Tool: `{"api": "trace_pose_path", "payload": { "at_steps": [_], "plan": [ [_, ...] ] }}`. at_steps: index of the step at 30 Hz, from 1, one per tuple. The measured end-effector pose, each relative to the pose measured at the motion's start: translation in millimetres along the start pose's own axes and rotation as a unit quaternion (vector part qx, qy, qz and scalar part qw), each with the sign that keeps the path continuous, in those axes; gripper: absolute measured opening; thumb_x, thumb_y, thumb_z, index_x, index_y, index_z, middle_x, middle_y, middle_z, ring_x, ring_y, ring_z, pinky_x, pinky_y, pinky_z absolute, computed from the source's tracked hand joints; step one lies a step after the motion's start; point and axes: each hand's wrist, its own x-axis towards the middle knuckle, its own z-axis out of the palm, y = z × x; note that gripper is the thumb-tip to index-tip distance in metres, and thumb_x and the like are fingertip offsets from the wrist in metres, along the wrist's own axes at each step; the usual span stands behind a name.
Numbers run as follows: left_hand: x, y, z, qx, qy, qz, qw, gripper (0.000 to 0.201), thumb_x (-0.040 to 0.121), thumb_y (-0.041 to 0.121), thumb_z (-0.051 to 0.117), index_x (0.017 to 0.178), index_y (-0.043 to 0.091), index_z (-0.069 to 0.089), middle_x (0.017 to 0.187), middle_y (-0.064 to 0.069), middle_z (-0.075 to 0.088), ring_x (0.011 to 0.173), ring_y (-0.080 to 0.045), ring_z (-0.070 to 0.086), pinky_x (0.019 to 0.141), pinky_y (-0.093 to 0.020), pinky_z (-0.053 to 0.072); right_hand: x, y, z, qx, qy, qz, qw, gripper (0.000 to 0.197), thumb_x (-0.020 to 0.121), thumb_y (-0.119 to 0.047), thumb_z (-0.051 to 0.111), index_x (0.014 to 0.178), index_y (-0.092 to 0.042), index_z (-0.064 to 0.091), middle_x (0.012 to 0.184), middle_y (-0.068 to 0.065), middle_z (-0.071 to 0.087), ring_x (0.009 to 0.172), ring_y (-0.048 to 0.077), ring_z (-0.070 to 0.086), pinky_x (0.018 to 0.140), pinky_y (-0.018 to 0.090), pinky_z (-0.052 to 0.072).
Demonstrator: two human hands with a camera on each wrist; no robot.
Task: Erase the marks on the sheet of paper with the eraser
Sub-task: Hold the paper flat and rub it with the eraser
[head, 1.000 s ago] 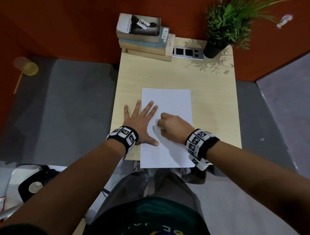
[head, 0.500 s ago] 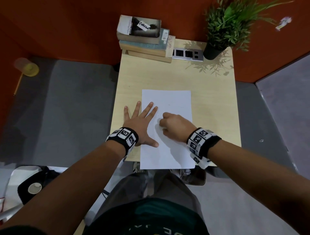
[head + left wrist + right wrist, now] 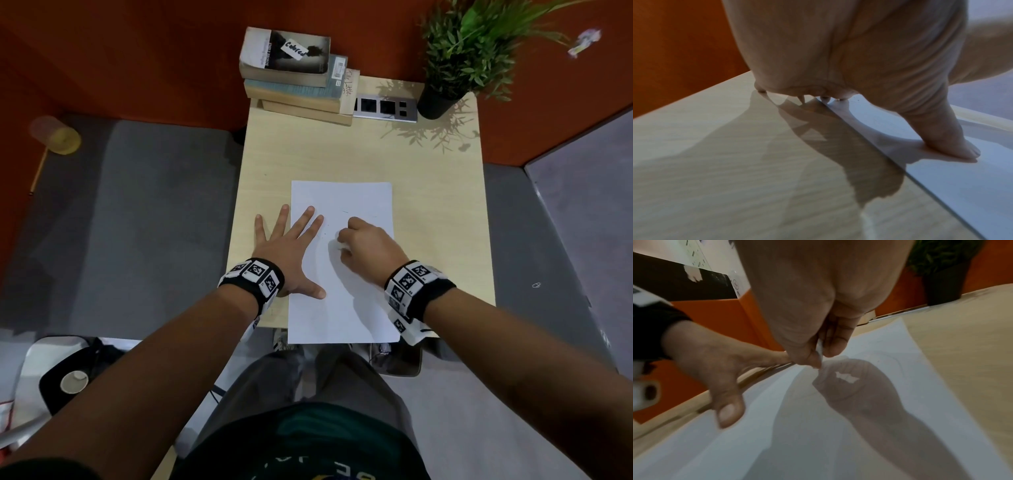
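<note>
A white sheet of paper point(image 3: 342, 274) lies in the middle of the light wooden table point(image 3: 438, 205), its near edge hanging over the table's front. Faint pencil marks point(image 3: 346, 213) show on its upper half. My left hand point(image 3: 287, 246) lies flat with fingers spread, thumb and two fingers on the sheet's left edge; its thumb point(image 3: 953, 146) presses the paper point(image 3: 972, 186). My right hand point(image 3: 366, 246) pinches a small white eraser point(image 3: 820, 348) between thumb and fingers, its tip down on the paper point(image 3: 879, 402) by the marks. The hand hides most of the eraser.
A stack of books point(image 3: 294, 75), a socket strip point(image 3: 385, 108) and a potted plant point(image 3: 459, 58) stand along the table's far edge against the orange wall. A yellow cup point(image 3: 56, 135) lies on the grey floor at left.
My right hand with the eraser has shifted slightly to the right across the sheet. The left hand stays flat in the same place.
</note>
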Motion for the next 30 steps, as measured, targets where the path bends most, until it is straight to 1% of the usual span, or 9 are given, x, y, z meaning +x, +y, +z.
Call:
{"api": "trace_pose_path", "payload": {
  "at_steps": [6, 10, 12, 17, 19, 22, 24, 27, 30],
  "plan": [
    [1, 0, 0, -0.003, -0.001, 0.0, 1.0, 0.159, 0.059, 0.099, 0.072, 0.164, 0.043, -0.034, 0.167, 0.022, -0.047, 0.157, -0.029, -0.044, 0.119, -0.079, -0.021, -12, -12, 6, -0.023, -0.05, -0.072, 0.996, 0.012, 0.088, -0.008, 0.052, 0.09, -0.005, 0.064, 0.089, 0.006, 0.049, 0.062, 0.032, 0.055, 0.057, 0.041, 0.049],
    [1, -1, 0, -0.004, 0.0, 0.0, 1.0, 0.16, 0.057, 0.1, 0.071, 0.164, 0.044, -0.034, 0.167, 0.023, -0.047, 0.157, -0.029, -0.043, 0.119, -0.079, -0.02, 11, 7, -7, -0.006, -0.009, -0.003, 1.0, 0.015, 0.088, -0.012, 0.055, 0.096, -0.006, 0.066, 0.095, 0.006, 0.051, 0.074, 0.033, 0.06, 0.065, 0.039, 0.052],
    [0, -1, 0, -0.002, -0.003, 0.0, 1.0, 0.16, 0.057, 0.1, 0.071, 0.163, 0.044, -0.034, 0.166, 0.023, -0.047, 0.157, -0.03, -0.043, 0.12, -0.079, -0.019, 9, 8, -6, 0.002, -0.004, 0.01, 1.0, 0.015, 0.087, -0.013, 0.055, 0.096, -0.007, 0.066, 0.095, 0.005, 0.051, 0.076, 0.032, 0.061, 0.065, 0.037, 0.052],
    [1, -1, 0, -0.001, -0.002, 0.001, 1.0, 0.159, 0.059, 0.099, 0.072, 0.164, 0.043, -0.034, 0.167, 0.022, -0.047, 0.157, -0.031, -0.043, 0.12, -0.08, -0.018, -16, -12, 10, -0.008, -0.063, -0.078, 0.995, 0.012, 0.087, -0.009, 0.054, 0.091, -0.006, 0.064, 0.088, 0.003, 0.045, 0.064, 0.032, 0.055, 0.056, 0.036, 0.044],
    [0, 0, 0, -0.001, -0.001, 0.002, 1.0, 0.159, 0.059, 0.099, 0.072, 0.164, 0.043, -0.034, 0.167, 0.022, -0.047, 0.157, -0.03, -0.043, 0.12, -0.08, -0.018, -12, -3, 7, 0.015, -0.041, -0.059, 0.997, 0.011, 0.086, -0.011, 0.056, 0.091, -0.009, 0.066, 0.087, -0.001, 0.044, 0.068, 0.03, 0.057, 0.059, 0.034, 0.044],
    [-1, -1, -2, 0.003, -0.002, 0.006, 1.0, 0.159, 0.06, 0.097, 0.073, 0.163, 0.042, -0.035, 0.167, 0.021, -0.048, 0.156, -0.031, -0.044, 0.12, -0.079, -0.019, -6, 22, 1, 0.088, 0.034, 0.019, 0.995, 0.016, 0.083, -0.017, 0.062, 0.095, -0.014, 0.071, 0.089, -0.003, 0.051, 0.078, 0.023, 0.059, 0.068, 0.032, 0.048],
    [-3, 0, -6, 0.01, -0.007, 0.011, 1.0, 0.159, 0.062, 0.092, 0.076, 0.163, 0.041, -0.036, 0.167, 0.018, -0.049, 0.155, -0.032, -0.046, 0.12, -0.076, -0.023, -12, 30, 3, 0.09, 0.025, 0.029, 0.995, 0.02, 0.082, -0.019, 0.063, 0.1, -0.016, 0.073, 0.091, -0.004, 0.053, 0.08, 0.022, 0.06, 0.071, 0.032, 0.05],
    [-4, 5, -10, 0.005, 0.007, 0.023, 1.0, 0.154, 0.065, 0.083, 0.076, 0.166, 0.038, -0.032, 0.168, 0.014, -0.048, 0.152, -0.032, -0.05, 0.119, -0.072, -0.028, -28, 31, 16, 0.077, -0.001, 0.026, 0.997, 0.018, 0.083, -0.016, 0.061, 0.098, -0.014, 0.071, 0.091, -0.002, 0.053, 0.078, 0.027, 0.061, 0.069, 0.037, 0.052],
    [-4, 12, -3, -0.002, 0.002, 0.04, 0.999, 0.152, 0.063, 0.095, 0.066, 0.167, 0.037, -0.03, 0.169, 0.016, -0.045, 0.154, -0.03, -0.048, 0.119, -0.073, -0.028, -30, 31, 24, 0.083, 0.016, 0.038, 0.996, 0.012, 0.084, -0.014, 0.058, 0.091, -0.012, 0.068, 0.088, -0.001, 0.051, 0.072, 0.027, 0.059, 0.065, 0.039, 0.052]
  ]
}}
